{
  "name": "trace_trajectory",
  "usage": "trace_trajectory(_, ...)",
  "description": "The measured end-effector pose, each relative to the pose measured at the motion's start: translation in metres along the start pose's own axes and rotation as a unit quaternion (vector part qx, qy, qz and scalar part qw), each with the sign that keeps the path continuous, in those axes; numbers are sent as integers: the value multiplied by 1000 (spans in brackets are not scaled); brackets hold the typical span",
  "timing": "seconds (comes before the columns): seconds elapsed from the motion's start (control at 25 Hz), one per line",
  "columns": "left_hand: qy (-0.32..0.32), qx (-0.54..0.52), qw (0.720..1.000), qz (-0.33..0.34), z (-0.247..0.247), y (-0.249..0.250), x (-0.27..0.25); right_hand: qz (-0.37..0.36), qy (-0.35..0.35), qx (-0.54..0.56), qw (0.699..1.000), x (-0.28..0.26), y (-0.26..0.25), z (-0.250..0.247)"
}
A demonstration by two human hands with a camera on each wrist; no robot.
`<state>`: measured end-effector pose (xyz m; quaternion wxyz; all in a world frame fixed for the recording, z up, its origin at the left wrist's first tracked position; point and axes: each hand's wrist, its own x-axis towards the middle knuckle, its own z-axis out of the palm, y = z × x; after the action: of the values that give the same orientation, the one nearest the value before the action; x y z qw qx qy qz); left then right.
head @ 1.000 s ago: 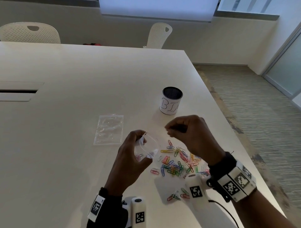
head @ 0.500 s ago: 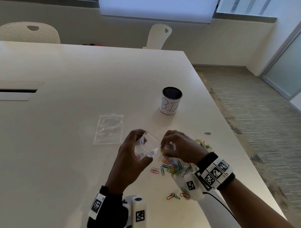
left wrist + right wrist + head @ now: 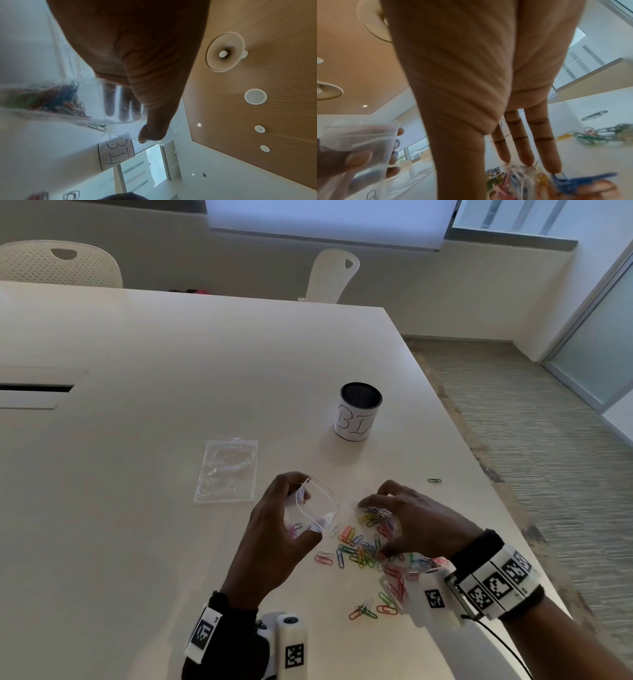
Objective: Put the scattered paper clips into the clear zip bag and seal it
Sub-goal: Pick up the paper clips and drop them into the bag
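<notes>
My left hand (image 3: 291, 510) holds a small clear zip bag (image 3: 320, 508) upright, thumb and fingers spreading its mouth wide. A few coloured clips (image 3: 294, 529) lie in its bottom, also seen through the plastic in the left wrist view as bagged clips (image 3: 51, 100). Just right of the bag, my right hand (image 3: 375, 530) arches over the pile of coloured paper clips (image 3: 356, 549) on the table. Its fingertips (image 3: 527, 161) and thumb close round a bunch of clips (image 3: 522, 180). More clips (image 3: 370, 609) lie near my right wrist.
A second clear bag (image 3: 227, 470) lies flat to the left. A black mesh cup labelled BIN (image 3: 358, 412) stands behind the hands. One lone green clip (image 3: 434, 480) lies towards the table's right edge (image 3: 486, 484). White chairs (image 3: 334, 275) stand at the far side.
My right hand has dropped from beside the bag mouth onto the clip pile and spread over it. The left hand has kept the bag open in the same spot.
</notes>
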<state>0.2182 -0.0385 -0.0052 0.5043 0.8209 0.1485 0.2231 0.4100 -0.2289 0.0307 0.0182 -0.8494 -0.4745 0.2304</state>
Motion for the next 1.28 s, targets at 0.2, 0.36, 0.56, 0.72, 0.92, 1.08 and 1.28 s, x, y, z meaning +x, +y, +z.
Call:
trace_trajectory(0.2, -2, 5, 1000, -1, 1, 0, 0, -15, 46, 26, 998, -1, -11, 10)
trace_trajectory(0.36, -3, 5, 1000, -1, 1, 1, 0, -23, 71, 20, 997, 2, -18, 14)
trace_trajectory(0.56, 1, 7, 1000, 6, 1, 1, -1, -27, 104, -2, 994, 5, -22, 18)
trace_trajectory(0.72, 1, 7, 1000, 4, 0, 1, -1, -5, 135, 72, 988, 4, -12, 13)
trace_trajectory(0.92, 0, 8, 1000, 8, 0, 1, -2, 47, 142, 287, 946, -4, -10, 0)
trace_trajectory(1.08, 1, 5, 1000, 11, 1, 1, -1, 17, 138, 402, 905, -18, -23, -19)
trace_trajectory(1.28, 0, 18, 1000, 17, 1, -1, 0, -41, 140, 422, 895, -30, -52, -47)
